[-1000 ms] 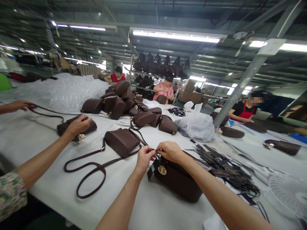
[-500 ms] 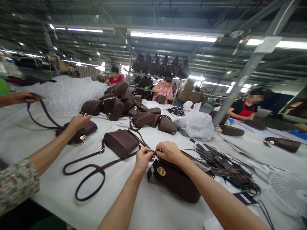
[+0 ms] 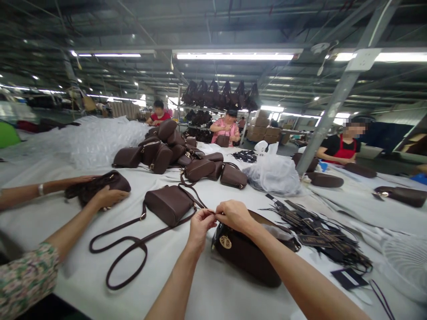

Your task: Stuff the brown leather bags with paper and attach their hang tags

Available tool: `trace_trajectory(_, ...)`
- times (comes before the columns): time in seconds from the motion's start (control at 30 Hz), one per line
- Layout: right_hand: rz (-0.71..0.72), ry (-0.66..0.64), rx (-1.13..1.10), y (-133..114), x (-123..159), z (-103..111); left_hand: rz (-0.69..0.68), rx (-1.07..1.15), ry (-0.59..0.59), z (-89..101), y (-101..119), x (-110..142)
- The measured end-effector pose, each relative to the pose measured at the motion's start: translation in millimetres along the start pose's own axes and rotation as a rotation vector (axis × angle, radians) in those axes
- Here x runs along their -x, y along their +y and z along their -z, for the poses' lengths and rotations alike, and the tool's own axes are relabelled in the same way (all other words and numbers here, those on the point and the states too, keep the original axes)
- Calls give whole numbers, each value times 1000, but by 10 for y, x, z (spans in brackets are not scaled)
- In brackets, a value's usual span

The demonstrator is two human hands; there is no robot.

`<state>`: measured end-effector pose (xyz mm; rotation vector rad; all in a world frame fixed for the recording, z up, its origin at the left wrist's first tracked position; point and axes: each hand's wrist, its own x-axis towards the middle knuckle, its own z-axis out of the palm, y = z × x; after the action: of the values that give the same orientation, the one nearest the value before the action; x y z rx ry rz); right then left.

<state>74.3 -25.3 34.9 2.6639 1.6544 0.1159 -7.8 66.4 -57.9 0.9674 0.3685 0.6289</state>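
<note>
A dark brown handbag [image 3: 248,260] with a round gold emblem [image 3: 225,241] rests on the white-covered table in front of me, its top open and pale wrapping showing inside. At its left top corner my left hand [image 3: 200,227] pinches a thin dark cord between thumb and fingertips. Against it, my right hand [image 3: 236,216] is closed on the same cord, its fingertips partly hidden. A dark hang tag [image 3: 214,235] shows almost edge-on below the fingers. Left of my hands lies another brown bag [image 3: 171,204], its long strap [image 3: 126,266] looped on the cloth.
A co-worker's hands [image 3: 110,198] hold a brown bag [image 3: 120,181] at left. Behind are piled brown bags [image 3: 160,153] and clear plastic wrapping [image 3: 106,138]. Black tags [image 3: 320,235] lie right, near a white fan [image 3: 405,262] and a metal post [image 3: 328,120]. Other people work beyond.
My hands stay together at the bag's corner; the hang tag has turned from face-on to nearly edge-on. At left, the co-worker has gathered the strap in and now holds the bag with both hands.
</note>
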Motion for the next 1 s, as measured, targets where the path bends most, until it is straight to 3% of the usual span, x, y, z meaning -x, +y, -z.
trace_trajectory(0.13,-18,4,-12,6,2,10,-38,-21,-12,-14,-10,49)
trace_trajectory(0.33,-3,-2,-15,5,6,21,-162,-161,74,-39,-18,32)
trace_trajectory(1.0,39,58,-144,67,3,-30,-164,-216,71,-64,51,9)
